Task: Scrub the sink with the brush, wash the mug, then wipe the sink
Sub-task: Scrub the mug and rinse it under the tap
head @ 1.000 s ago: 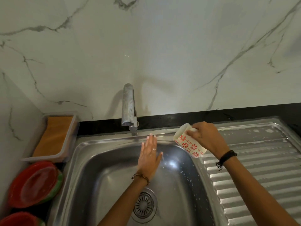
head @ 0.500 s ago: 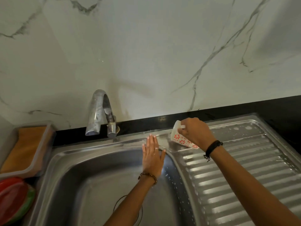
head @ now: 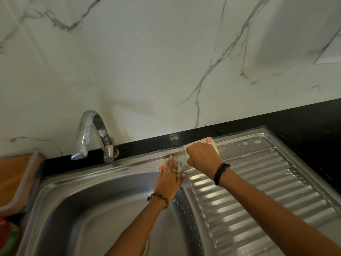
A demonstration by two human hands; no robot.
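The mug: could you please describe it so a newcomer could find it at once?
Start at the steel sink and go right to the ribbed draining board. At its back left corner the right hand grips the mug, the only white thing with red flowers.

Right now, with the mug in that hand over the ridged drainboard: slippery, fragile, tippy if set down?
Probably slippery: the mug sits above a suds-flecked drainboard, gripped by the right hand. Likely rigid and chippable; it looks like glazed ceramic. It may rock on the ridges if set down.
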